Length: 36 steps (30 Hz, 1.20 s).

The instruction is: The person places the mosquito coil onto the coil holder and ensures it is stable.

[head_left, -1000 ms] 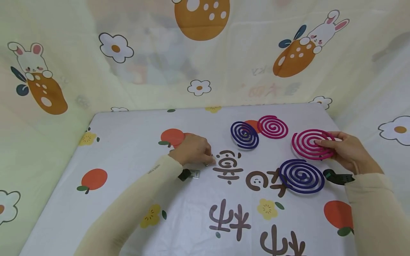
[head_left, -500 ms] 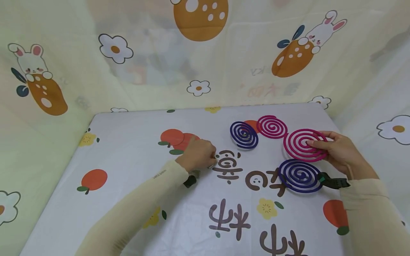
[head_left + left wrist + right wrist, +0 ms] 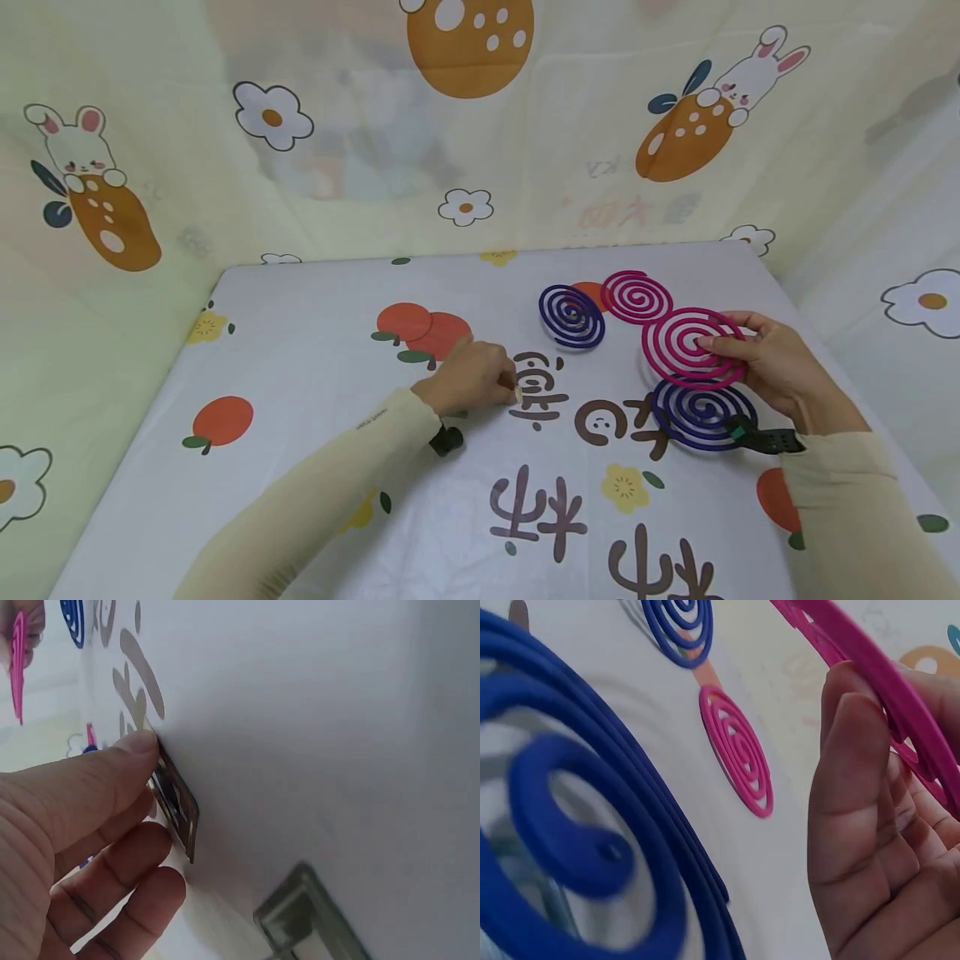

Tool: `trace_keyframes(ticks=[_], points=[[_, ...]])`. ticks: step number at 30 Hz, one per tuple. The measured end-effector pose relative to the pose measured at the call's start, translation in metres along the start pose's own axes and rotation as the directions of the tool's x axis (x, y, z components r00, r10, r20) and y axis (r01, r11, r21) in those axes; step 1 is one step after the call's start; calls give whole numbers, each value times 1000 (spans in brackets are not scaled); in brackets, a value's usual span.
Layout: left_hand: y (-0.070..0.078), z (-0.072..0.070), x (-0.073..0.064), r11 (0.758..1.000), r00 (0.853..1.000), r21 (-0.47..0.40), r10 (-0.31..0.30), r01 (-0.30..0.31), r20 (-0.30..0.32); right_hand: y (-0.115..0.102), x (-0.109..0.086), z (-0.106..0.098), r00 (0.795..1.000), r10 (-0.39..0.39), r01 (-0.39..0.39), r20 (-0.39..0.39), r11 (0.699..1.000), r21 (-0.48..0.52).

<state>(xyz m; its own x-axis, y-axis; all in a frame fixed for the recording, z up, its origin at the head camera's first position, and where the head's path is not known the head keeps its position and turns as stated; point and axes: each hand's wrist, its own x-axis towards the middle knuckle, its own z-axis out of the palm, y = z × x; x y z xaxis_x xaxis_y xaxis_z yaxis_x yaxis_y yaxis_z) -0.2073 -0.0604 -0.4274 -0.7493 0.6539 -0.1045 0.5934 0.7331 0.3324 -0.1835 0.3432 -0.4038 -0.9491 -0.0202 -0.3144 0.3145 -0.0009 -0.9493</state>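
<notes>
My left hand (image 3: 474, 375) pinches a small flat metal coil stand (image 3: 176, 802) between thumb and finger, just above the tablecloth. In the left wrist view a second metal stand (image 3: 300, 915) lies on the cloth below that hand. My right hand (image 3: 783, 367) holds a pink mosquito coil (image 3: 684, 343) by its right edge, thumb on top. This coil is raised and partly covers a dark blue mosquito coil (image 3: 703, 408) in the head view. Up close in the right wrist view, something shiny shows beneath that blue coil.
Toward the back lie another dark blue coil (image 3: 572, 316) and another pink coil (image 3: 637, 298), side by side. A dark wrist strap (image 3: 772, 438) sticks out by the right sleeve. Patterned fabric (image 3: 360, 183) rises behind the printed tablecloth (image 3: 300, 367).
My right hand has carried the pink coil leftward, partly over the near blue coil. My left hand has shifted slightly right and nearer, still pinching the metal stand.
</notes>
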Motion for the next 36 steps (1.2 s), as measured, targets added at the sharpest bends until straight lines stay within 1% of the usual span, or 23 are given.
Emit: trace_keyframes(ticks=[3,5,7,10,13,16,19,23,27,31,34,36], points=[[3,2,-2,999,1000,-38,8,-7,5,1,-2,7,1000,0,0,12,1000,14],[5,3,-3,999,1000,-44,23,-23,3,2,-3,12,1000,0,0,15,1000,8],[9,3,-4,999,999,-41,33,-33,2,3,-4,16,1000,-1,1,22,1000,11],[15,3,-6,998,999,-13,54,-54,3,4,-4,22,999,0,-1,32,1000,18],[22,5,-8,998,998,9,56,-56,8,4,-4,28,999,-3,2,40,1000,31],[29,8,-10,996,998,55,69,-69,-7,3,-5,35,999,-3,1,46,999,34],[36,14,-13,989,995,127,83,-76,-53,2,-6,42,999,1,-3,52,1000,29],[42,22,-18,974,988,223,75,-44,-134,3,-8,51,998,-1,-1,70,1000,27],[47,28,-28,951,979,309,86,-26,-184,5,-11,60,996,-13,10,93,999,33],[51,34,-41,940,973,339,105,-30,-206,7,-14,73,993,-30,28,115,999,16],[53,37,-49,942,973,334,112,-39,-202,8,-17,82,990,-44,46,134,999,-9],[54,38,-54,940,976,338,111,-42,-188,9,-18,88,987,-55,58,150,998,-19]])
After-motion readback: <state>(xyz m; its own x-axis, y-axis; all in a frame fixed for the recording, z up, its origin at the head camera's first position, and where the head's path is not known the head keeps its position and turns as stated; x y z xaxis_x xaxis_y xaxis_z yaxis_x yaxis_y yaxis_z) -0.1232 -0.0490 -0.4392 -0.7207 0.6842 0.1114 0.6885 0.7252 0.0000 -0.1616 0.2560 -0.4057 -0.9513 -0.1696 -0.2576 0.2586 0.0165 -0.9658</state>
